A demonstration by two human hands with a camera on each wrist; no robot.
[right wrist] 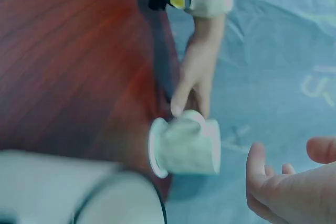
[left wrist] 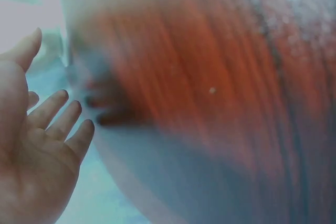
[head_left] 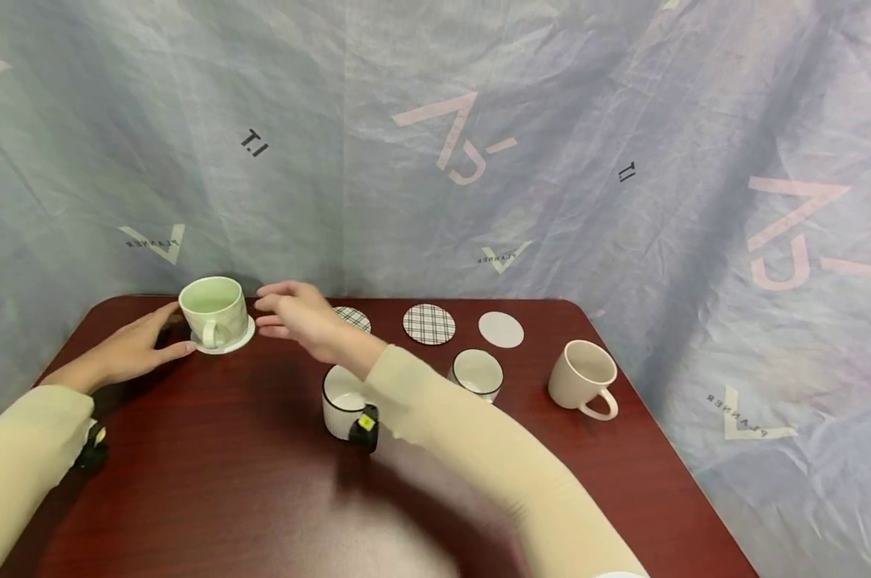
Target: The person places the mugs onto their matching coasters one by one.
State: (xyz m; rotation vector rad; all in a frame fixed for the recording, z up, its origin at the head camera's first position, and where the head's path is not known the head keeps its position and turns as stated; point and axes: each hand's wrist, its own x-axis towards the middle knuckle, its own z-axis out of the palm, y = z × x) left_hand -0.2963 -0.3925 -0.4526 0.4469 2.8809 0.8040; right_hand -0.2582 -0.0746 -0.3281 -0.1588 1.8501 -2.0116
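A pale green cup (head_left: pixel 221 321) stands upright on a round white coaster (head_left: pixel 221 349) at the table's far left corner, its handle facing the person. On its left side is my left hand (head_left: pixel 135 345), thumb and fingers spread, the thumb tip right at the coaster's edge. My right hand (head_left: pixel 301 321) hovers to the right of the cup, a small gap away, its fingers loosely bent around nothing. The right wrist view shows the same green cup (right wrist: pixel 189 148) between both hands. In the left wrist view, the left hand (left wrist: pixel 47 156) has its fingers extended.
Under the right forearm stands a white ribbed cup (head_left: pixel 339 413) with a black rim. Another black-rimmed cup (head_left: pixel 478 371) and a beige mug (head_left: pixel 574 381) are farther right. Behind them lie two checked coasters, one (head_left: pixel 429 324) uncovered, and a plain white coaster (head_left: pixel 501 330). A cloth backdrop (head_left: pixel 348 160) hangs behind the table.
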